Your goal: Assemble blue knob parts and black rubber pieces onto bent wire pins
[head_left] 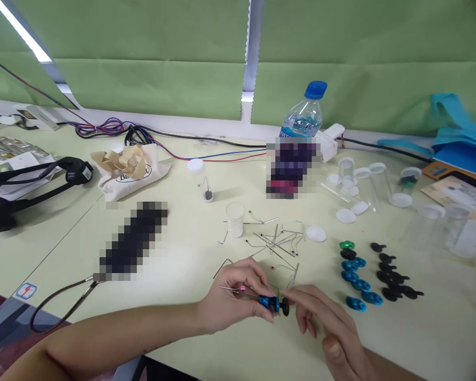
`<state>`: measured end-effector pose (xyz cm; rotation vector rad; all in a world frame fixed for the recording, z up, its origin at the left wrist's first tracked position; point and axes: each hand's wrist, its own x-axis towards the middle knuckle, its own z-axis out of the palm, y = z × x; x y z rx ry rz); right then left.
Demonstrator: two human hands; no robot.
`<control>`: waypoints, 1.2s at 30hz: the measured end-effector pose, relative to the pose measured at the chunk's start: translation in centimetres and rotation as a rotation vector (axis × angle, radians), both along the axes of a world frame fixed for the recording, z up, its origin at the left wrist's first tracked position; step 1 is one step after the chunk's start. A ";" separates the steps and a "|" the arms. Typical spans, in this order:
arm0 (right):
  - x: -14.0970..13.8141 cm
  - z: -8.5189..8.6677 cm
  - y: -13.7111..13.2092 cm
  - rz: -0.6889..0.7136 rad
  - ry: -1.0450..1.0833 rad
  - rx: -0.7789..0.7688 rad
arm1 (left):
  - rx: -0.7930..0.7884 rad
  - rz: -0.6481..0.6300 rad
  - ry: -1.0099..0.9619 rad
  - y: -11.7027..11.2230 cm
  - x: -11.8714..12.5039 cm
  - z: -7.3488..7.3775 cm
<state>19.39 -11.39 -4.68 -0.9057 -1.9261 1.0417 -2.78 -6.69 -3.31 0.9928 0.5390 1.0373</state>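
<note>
My left hand (234,296) is closed around a small blue spool-like part (269,302) and a thin metal pin with a pink tip (238,289). A black disc (285,306) sits at the blue part's right end, pinched by the fingertips of my right hand (325,328). Both hands hover just above the pale table (63,233) near its front edge. Behind them lies a scatter of bent metal pins (277,241).
Blue discs (359,283) and black pieces (392,275) lie in rows to the right. A small clear cup (235,218), clear vials with white caps (365,185), a water bottle (305,114), a cloth bag (129,169), a black strap (31,180) and cables surround them.
</note>
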 end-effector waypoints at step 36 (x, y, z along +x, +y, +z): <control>-1.6 0.5 0.9 -0.086 0.003 0.142 | 0.131 0.028 -0.010 -0.1 0.0 -0.1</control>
